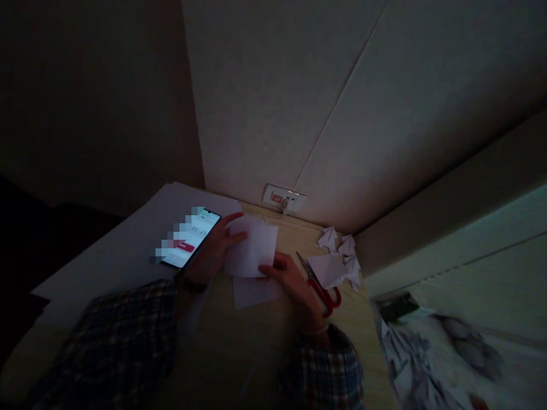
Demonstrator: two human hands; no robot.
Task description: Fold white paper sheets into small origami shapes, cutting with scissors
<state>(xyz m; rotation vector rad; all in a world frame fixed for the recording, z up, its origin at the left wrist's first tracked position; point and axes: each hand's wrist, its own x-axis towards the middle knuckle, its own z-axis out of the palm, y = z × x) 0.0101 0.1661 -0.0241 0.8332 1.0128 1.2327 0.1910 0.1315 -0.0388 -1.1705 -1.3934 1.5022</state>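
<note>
A small white sheet of paper [251, 253] is held between my two hands, tilted a little above the wooden table. My left hand [220, 245] grips its left edge, thumb across the front and a finger stretched along the top. At the lower right corner, my right hand [290, 278] pinches the sheet between thumb and fingers. Another white sheet [254, 294] lies under it on the table, partly covered. Just right of my right hand are scissors [323, 295] with red handles, their blades partly against a piece of white paper [327, 269].
Several folded paper shapes [342, 246] lie at the table's right edge. A lit phone [199, 230] rests on large white sheets [141, 239] at left. The wall carries a socket plate [273, 196]. Below the table at right are crumpled papers [410, 359]. The light is dim.
</note>
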